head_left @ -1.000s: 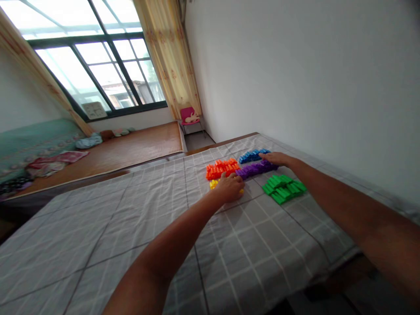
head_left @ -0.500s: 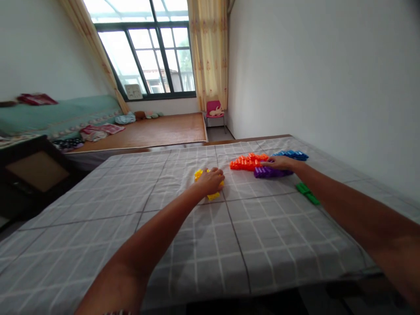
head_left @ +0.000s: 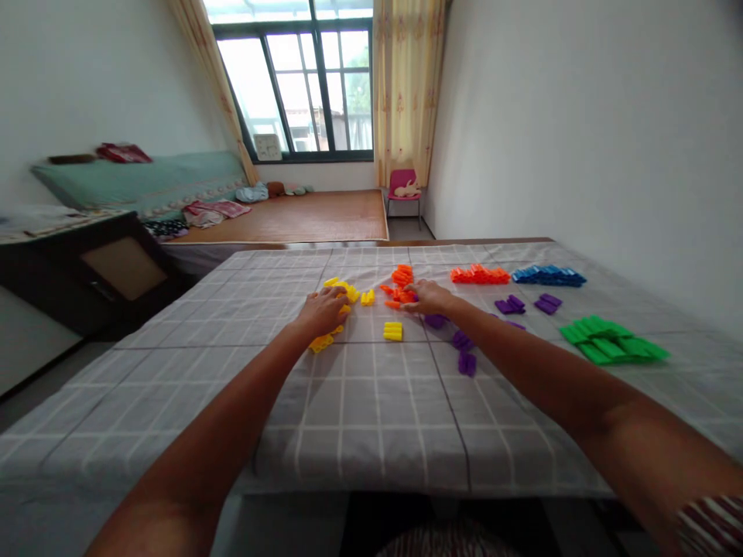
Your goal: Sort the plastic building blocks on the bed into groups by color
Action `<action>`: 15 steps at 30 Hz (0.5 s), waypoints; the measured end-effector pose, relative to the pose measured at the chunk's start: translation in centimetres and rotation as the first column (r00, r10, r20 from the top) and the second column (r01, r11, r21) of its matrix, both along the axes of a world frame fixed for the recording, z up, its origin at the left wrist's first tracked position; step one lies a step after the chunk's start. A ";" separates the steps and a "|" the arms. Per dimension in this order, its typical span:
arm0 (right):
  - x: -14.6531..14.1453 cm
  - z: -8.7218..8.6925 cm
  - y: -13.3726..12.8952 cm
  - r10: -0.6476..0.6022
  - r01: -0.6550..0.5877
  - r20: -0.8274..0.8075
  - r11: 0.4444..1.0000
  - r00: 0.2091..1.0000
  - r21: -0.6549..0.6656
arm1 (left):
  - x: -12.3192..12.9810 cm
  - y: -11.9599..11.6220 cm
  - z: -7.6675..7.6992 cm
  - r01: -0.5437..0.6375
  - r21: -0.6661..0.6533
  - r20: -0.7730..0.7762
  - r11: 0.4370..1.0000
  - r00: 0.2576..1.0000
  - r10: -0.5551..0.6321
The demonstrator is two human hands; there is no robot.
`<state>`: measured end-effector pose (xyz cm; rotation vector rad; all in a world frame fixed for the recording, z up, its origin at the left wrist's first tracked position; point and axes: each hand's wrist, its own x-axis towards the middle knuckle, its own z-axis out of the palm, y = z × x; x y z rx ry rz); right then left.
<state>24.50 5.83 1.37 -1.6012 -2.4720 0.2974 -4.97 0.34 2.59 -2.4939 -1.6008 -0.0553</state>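
Observation:
My left hand lies palm down over a pile of yellow ribbed plastic pieces, fingers spread across them and part of the pile hidden beneath. Two small yellow pieces lie apart to its right, the nearer one towards me. My right hand has thumb and fingers around a loose cluster of orange ribbed plastic pieces. Purple pieces are scattered under and beside my right wrist and forearm, some partly covered.
A row of orange pieces and a row of blue ones lie at the back right. Green pieces are heaped near the right side. The checked tablecloth covers the table; a wall rises on the right.
My right hand has moved left, with orange pieces now at its fingers and purple ones scattered behind it. The left hand has shifted left with the yellow pile, leaving two pieces apart.

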 end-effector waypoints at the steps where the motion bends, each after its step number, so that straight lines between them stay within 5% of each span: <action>1: -1.5 0.0 -0.2 0.033 -0.033 -0.008 0.999 0.999 -0.003 | -0.7 0.0 -0.1 -0.035 0.006 -0.004 0.999 0.999 0.035; 5: -5.5 1.5 -1.4 0.211 -0.218 -0.192 0.976 0.958 -0.018 | -3.0 -0.2 0.1 -0.222 0.019 -0.021 0.975 0.975 0.222; 8: -4.0 3.4 -2.6 0.288 -0.269 -0.331 0.958 0.899 0.102 | -3.5 -0.5 0.7 -0.282 0.089 -0.010 0.955 0.959 0.284; 12: 5.9 5.2 -4.5 0.212 -0.146 -0.280 0.960 0.936 0.239 | 0.0 -1.1 1.9 -0.155 0.221 0.096 0.963 0.986 0.136; 15: 16.7 5.6 -6.9 -0.245 0.258 -0.088 0.942 0.966 0.213 | 6.3 -2.3 2.6 0.115 0.236 0.162 0.965 0.974 -0.156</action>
